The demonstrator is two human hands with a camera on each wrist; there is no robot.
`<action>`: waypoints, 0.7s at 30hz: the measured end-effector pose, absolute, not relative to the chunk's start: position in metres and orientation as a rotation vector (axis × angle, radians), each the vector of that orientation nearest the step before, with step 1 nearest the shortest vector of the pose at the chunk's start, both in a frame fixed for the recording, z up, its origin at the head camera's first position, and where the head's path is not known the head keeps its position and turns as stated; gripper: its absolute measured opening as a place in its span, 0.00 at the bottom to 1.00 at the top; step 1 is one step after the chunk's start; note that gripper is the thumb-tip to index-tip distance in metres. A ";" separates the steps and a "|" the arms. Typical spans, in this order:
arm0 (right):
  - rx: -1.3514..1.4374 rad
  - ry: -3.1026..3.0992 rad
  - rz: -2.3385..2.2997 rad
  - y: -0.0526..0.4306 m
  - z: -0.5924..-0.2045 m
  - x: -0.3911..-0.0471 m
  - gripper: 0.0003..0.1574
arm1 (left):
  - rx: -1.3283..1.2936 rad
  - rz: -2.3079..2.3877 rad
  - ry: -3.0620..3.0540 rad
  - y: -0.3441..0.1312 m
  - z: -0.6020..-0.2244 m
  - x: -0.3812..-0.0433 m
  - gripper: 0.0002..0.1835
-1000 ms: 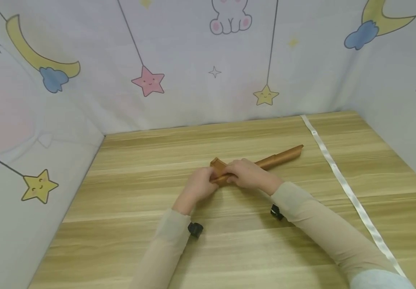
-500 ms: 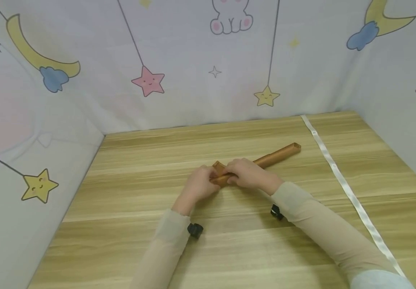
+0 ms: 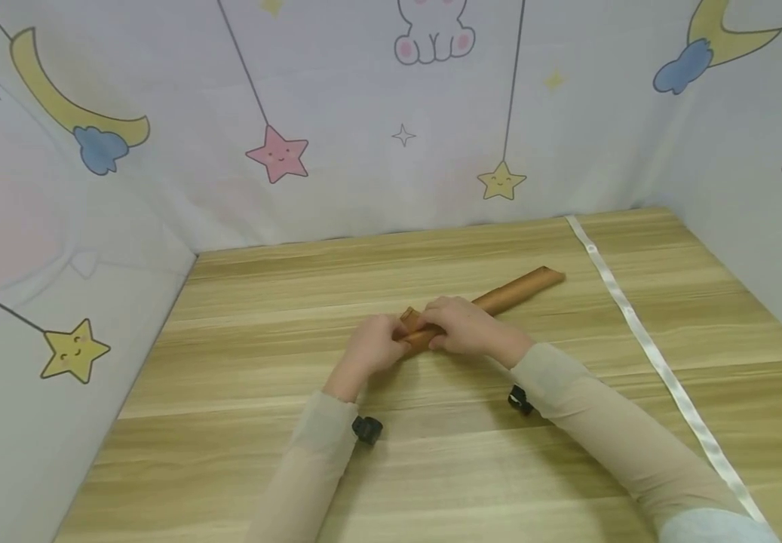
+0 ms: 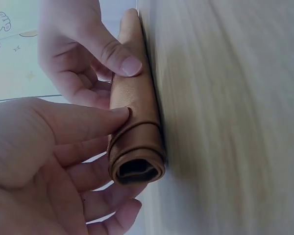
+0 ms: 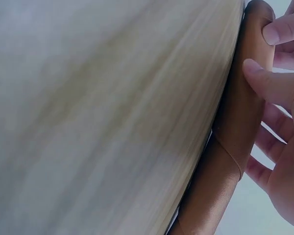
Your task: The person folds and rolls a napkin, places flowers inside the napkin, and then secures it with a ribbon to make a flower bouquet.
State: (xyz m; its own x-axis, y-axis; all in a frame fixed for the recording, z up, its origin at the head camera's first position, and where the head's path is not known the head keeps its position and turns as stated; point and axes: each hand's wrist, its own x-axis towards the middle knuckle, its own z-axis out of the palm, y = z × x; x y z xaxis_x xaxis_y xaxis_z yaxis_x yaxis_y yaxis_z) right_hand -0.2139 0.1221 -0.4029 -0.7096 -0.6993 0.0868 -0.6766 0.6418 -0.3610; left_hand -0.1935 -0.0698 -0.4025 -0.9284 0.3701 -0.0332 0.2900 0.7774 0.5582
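Observation:
A brown leather-like sheet point(image 3: 519, 290), rolled into a long slim tube, lies slantwise on the wood-grain table. My left hand point(image 3: 375, 343) pinches its near left end, where a small flap point(image 3: 410, 317) stands up past the fingers. In the left wrist view the rolled layers and hollow of the tube's end point(image 4: 137, 170) face the camera, with the left thumb on the outer layer. My right hand point(image 3: 461, 324) grips the roll just beside the left, thumb on the near side and fingers behind. A slanting layer edge point(image 5: 229, 152) crosses the roll in the right wrist view.
A white strip point(image 3: 642, 335) runs front to back along the right side of the table point(image 3: 248, 422). Printed fabric walls point(image 3: 363, 188) with stars and moons enclose the back and sides. A black wrist camera point(image 3: 367, 430) sits by the left cuff.
The roll has turned between the fingers; its far right tip has shifted slightly left and looks different. Less of the flap by the left hand shows now. Both hands stay nearly in place.

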 end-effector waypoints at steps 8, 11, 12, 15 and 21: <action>-1.148 2.772 -0.560 0.121 -0.403 -0.215 0.16 | 0.573 0.805 2.817 -0.069 -0.402 -0.191 0.16; -1.157 2.770 -0.572 0.122 -0.403 -0.215 0.17 | 0.625 0.749 2.835 -0.069 -0.402 -0.191 0.15; -1.166 2.770 -0.576 0.122 -0.404 -0.215 0.17 | 0.627 0.750 2.835 -0.069 -0.402 -0.191 0.13; -1.193 2.778 -0.584 0.122 -0.405 -0.215 0.19 | 0.595 0.770 2.830 -0.069 -0.401 -0.191 0.08; -1.247 2.812 -0.535 0.122 -0.404 -0.214 0.23 | 0.477 0.850 2.770 -0.071 -0.400 -0.192 0.10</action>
